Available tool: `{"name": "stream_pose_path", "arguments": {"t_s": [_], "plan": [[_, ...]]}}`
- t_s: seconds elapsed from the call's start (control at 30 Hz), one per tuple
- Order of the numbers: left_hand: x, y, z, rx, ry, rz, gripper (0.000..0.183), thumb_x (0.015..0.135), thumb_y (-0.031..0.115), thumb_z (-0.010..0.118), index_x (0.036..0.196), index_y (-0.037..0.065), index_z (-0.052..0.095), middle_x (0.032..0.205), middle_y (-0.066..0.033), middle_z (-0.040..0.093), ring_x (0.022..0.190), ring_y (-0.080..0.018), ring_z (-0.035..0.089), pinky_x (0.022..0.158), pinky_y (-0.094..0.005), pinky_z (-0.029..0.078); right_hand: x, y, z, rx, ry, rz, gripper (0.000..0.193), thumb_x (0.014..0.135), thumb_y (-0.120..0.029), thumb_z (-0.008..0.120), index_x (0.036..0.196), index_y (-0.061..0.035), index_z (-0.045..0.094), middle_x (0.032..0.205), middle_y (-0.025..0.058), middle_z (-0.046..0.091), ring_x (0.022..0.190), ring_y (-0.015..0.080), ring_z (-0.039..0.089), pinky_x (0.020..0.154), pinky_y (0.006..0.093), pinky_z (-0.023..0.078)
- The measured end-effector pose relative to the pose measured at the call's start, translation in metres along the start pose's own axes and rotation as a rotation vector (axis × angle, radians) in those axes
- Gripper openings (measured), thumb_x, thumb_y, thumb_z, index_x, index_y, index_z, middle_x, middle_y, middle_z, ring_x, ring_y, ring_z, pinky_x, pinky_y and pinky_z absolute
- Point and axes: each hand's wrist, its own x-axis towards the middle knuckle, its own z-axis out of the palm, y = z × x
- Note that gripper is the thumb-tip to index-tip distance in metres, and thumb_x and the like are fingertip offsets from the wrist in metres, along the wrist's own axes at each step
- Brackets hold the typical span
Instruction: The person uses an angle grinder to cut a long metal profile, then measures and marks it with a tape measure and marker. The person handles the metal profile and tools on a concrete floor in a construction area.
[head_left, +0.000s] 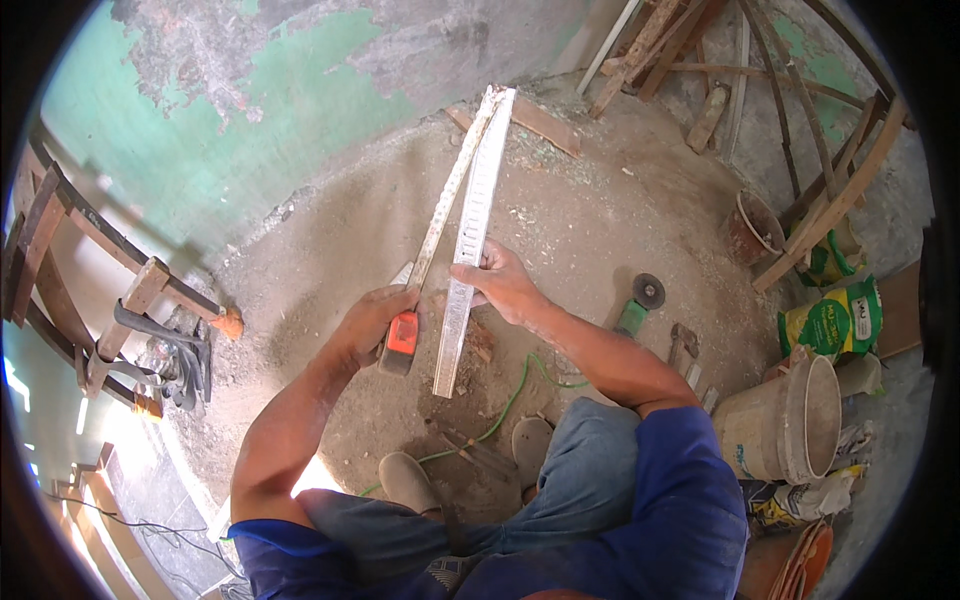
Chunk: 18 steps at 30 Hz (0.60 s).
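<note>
My left hand (368, 322) grips an orange and black tape measure (402, 334) in front of me. Its worn, pale blade (449, 195) is pulled out and slants away to the far end of a silvery metal channel (472, 220). At that end the blade meets the channel, while nearer to me the two spread apart. My right hand (508, 288) is closed around the middle of the channel, thumb on top. The channel's near end hangs above the dusty floor between my knees and the tape measure.
A green angle grinder (636, 308) lies on the floor at right, near a green cable (512, 402). Beyond it stand a dirty bucket (770, 425), a green and yellow bag (832, 318) and a pot (752, 228). Timber leans at the back right; a wooden frame (150, 285) stands left.
</note>
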Motion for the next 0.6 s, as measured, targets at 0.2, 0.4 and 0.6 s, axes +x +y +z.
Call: {"name": "stream_pose_path", "arguments": {"t_s": [0.2, 0.4, 0.6], "plan": [[0.002, -0.009, 0.000, -0.006, -0.034, -0.068, 0.034, 0.100, 0.038, 0.059, 0.093, 0.005, 0.064, 0.078, -0.0060, 0.066, 0.066, -0.0139, 0.062, 0.063, -0.0281, 0.052, 0.001, -0.018, -0.002, 0.118, 0.080, 0.029, 0.043, 0.091, -0.014, 0.070, 0.126, 0.0044, 0.053, 0.111, 0.0229, 0.065, 0.091, 0.0306, 0.072, 0.077, 0.0450, 0.065], [-0.012, -0.009, -0.006, 0.042, -0.038, -0.193, 0.029, 0.100, 0.033, 0.062, 0.095, 0.005, 0.065, 0.080, -0.0064, 0.068, 0.068, -0.0130, 0.065, 0.063, -0.0269, 0.054, 0.017, -0.036, -0.037, 0.270, 0.232, -0.050, 0.028, 0.093, -0.009, 0.065, 0.116, 0.0034, 0.054, 0.109, 0.0214, 0.067, 0.095, 0.0316, 0.071, 0.081, 0.0481, 0.064], [-0.014, -0.019, -0.028, 0.090, -0.096, -0.262, 0.026, 0.099, 0.030, 0.063, 0.096, 0.004, 0.066, 0.081, -0.0082, 0.070, 0.070, -0.0136, 0.067, 0.062, -0.0261, 0.055, 0.026, -0.034, -0.082, 0.351, 0.285, -0.149, 0.019, 0.094, -0.005, 0.058, 0.113, -0.0008, 0.055, 0.105, 0.0169, 0.068, 0.091, 0.0278, 0.071, 0.076, 0.0464, 0.064]]}}
